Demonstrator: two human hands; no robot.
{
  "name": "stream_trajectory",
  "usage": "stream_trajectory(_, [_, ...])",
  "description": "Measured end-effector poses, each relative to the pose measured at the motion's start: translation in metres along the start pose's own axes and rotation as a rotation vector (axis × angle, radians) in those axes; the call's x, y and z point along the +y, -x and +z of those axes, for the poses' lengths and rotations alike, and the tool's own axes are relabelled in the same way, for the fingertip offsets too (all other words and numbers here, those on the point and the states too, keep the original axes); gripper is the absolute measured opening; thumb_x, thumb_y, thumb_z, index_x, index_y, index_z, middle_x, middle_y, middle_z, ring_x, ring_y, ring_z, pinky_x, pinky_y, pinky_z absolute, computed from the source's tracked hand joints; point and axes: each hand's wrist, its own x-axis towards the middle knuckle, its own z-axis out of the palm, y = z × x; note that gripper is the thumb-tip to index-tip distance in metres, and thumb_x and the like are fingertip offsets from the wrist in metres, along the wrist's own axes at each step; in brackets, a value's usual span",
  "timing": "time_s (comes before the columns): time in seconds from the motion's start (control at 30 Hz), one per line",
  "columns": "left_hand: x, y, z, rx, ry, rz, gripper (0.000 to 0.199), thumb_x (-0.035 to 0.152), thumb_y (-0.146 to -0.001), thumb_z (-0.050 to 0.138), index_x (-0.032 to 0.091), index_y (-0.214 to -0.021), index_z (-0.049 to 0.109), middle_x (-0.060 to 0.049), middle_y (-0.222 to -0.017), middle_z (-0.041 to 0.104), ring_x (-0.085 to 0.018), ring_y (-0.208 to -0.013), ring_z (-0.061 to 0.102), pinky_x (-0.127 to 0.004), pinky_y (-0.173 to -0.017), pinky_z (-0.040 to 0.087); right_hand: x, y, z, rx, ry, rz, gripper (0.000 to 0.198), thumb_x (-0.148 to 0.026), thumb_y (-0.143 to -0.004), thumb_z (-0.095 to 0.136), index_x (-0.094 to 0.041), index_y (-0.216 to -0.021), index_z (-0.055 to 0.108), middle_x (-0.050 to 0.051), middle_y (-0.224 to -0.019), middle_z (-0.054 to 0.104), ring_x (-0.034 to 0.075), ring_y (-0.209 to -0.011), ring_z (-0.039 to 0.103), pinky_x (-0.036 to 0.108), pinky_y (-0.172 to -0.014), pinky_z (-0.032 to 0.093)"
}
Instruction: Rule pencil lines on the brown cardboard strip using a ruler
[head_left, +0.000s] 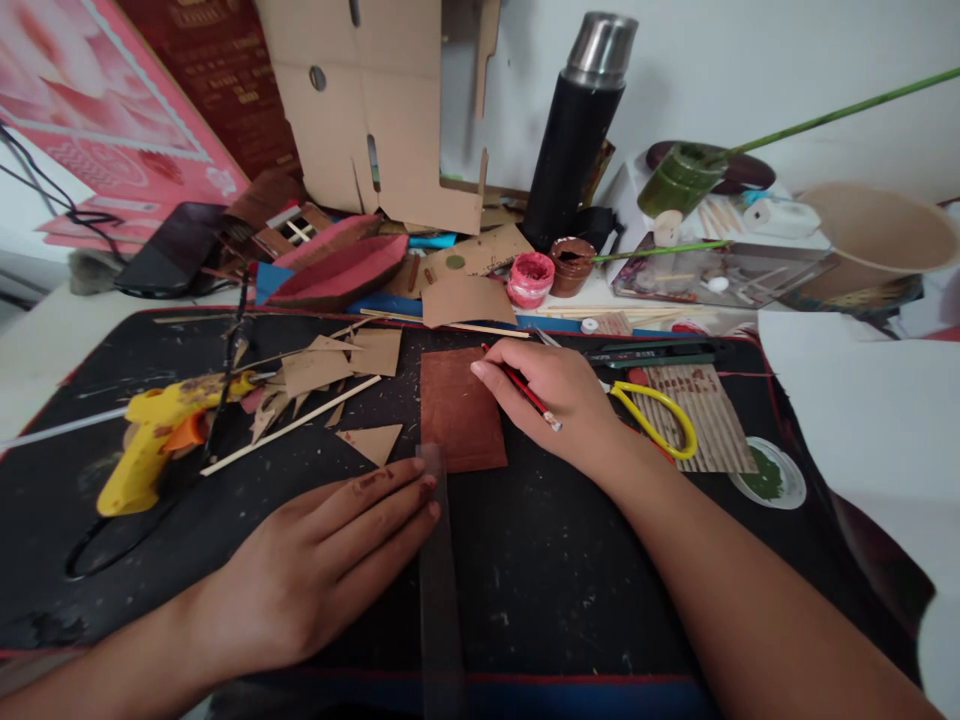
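A reddish-brown painted rectangle of cardboard (459,415) lies flat on the black mat (525,590). My right hand (551,395) is closed round a red and black pencil (531,392), its tip end by the upper part of the brown piece. A dark, see-through ruler (439,590) runs from the mat's front edge up onto the brown piece's lower left corner. Fingers of my left hand (322,560) reach to the ruler's left edge, close together and nearly straight, with brown paint on one. Their tips touch the ruler; the thumb is hidden.
A yellow glue gun (165,430) and cardboard scraps (319,365) lie at the left. Yellow-handled scissors (660,415), corrugated card (705,420) and a lid with green paint (772,475) lie right. Behind stand open paint pots (531,282) and a black thermos flask (577,140).
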Motion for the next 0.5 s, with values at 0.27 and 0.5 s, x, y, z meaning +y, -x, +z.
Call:
stream_trajectory(0.27, [0.011, -0.018, -0.017, 0.139, -0.201, 0.031, 0.04, 0.009, -0.114, 0.043, 0.014, -0.139, 0.074, -0.003, -0.128, 0.081, -0.022, -0.12, 0.07, -0.04, -0.127, 0.045, 0.0, 0.001, -0.002, -0.015, -0.012, -0.018, 0.033, -0.037, -0.117, 0.053, -0.022, -0.089, 0.065, 0.001, -0.083, 0.07, 0.019, -0.078, 0.064, 0.031, -0.073, 0.038])
stream_trajectory(0.5, [0.01, -0.032, -0.015, 0.079, -0.348, -0.032, 0.038, 0.0, -0.109, 0.045, 0.008, -0.137, 0.069, -0.007, -0.11, 0.078, -0.024, -0.102, 0.068, -0.039, -0.091, 0.056, 0.006, 0.003, -0.003, 0.028, -0.08, -0.022, 0.034, -0.04, -0.117, 0.054, -0.023, -0.091, 0.068, 0.001, -0.083, 0.072, 0.02, -0.077, 0.067, 0.031, -0.073, 0.04])
